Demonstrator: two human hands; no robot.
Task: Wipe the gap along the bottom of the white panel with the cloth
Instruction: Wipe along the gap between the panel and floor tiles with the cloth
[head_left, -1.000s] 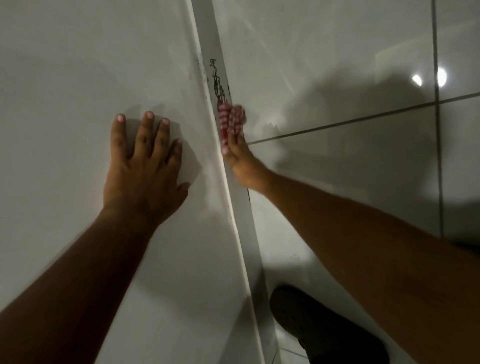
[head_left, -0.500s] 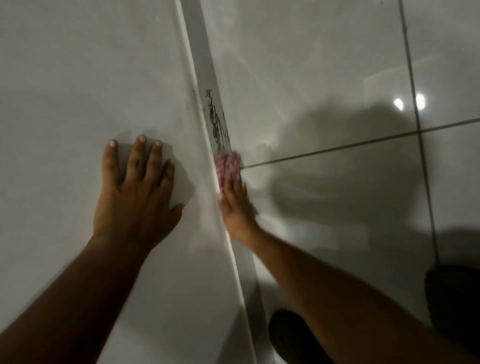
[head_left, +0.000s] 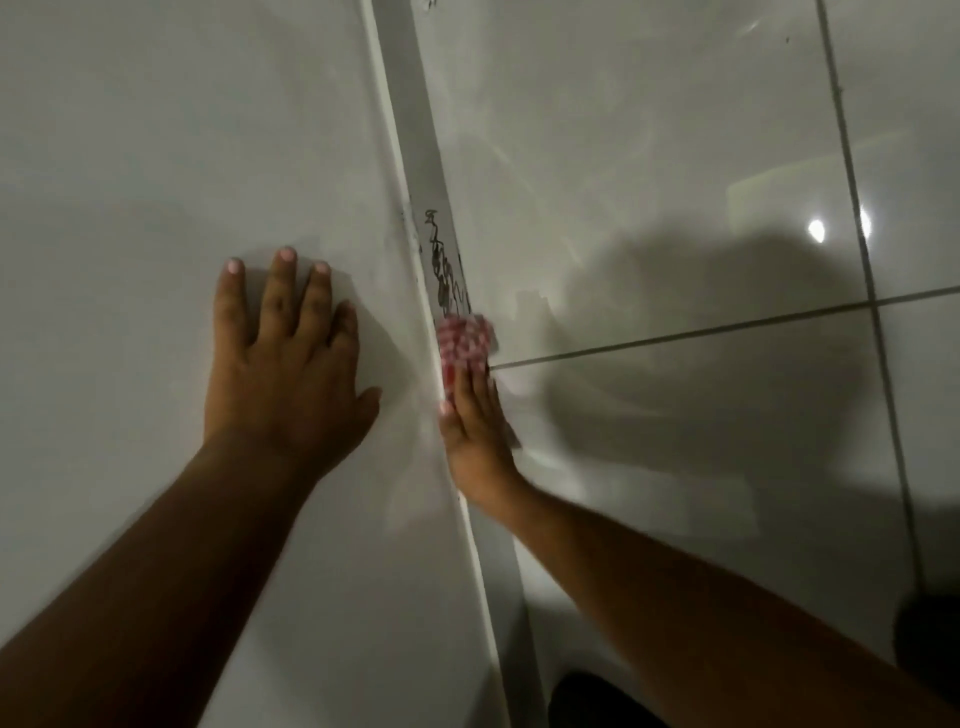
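Observation:
The white panel (head_left: 156, 182) fills the left half of the head view. Its bottom edge and the gap (head_left: 415, 156) below it run from top centre down to the bottom. My left hand (head_left: 283, 364) lies flat on the panel, fingers spread, holding nothing. My right hand (head_left: 475, 436) presses a red-and-white checked cloth (head_left: 464, 340) into the gap, the cloth bunched under its fingertips. Dark scribbled marks (head_left: 444, 265) sit on the strip just beyond the cloth.
Glossy white floor tiles (head_left: 675, 156) with dark grout lines lie to the right of the gap, reflecting ceiling lights. A dark shoe (head_left: 587, 701) is at the bottom edge, and another dark shape (head_left: 930, 639) at the right edge.
The right hand has pulled the cloth back along the gap towards me, off the dark marks. The left hand has stayed flat on the panel.

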